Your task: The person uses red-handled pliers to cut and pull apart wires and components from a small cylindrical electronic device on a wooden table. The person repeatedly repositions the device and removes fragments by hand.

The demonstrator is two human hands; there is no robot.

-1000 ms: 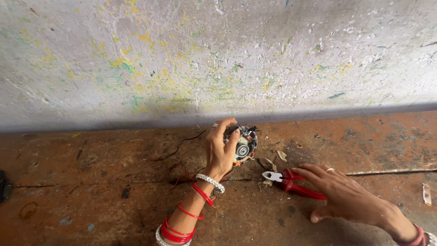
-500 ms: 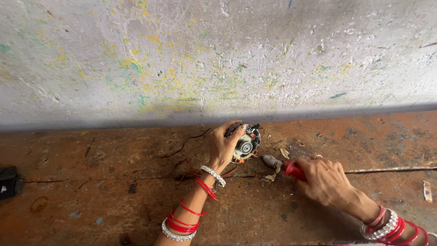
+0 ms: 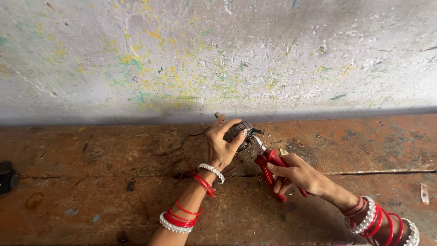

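From the head camera, the left hand (image 3: 221,146) is wrapped around a small dark motor part (image 3: 240,132), fingers curled over its top and thumb behind, holding it just above the rust-brown worktop (image 3: 91,182) near the foot of the wall. A thin dark wire (image 3: 184,141) trails from the part leftward across the worktop. The right hand (image 3: 298,173) is closed around the red handles of a pair of pliers (image 3: 268,166), whose metal nose points up and left and meets the motor part at its right side; whether the nose actually grips a wire there or only touches is hard to tell, since the spot is small and partly covered by the left fingers. Both wrists wear red and white bangles (image 3: 182,217). Behind the hands rises a pale wall (image 3: 218,54) flecked with yellow and green paint. A dark block (image 3: 7,176) sits at the far left edge of the worktop, well apart from the hands, and a pale scrap (image 3: 424,193) lies near the right edge
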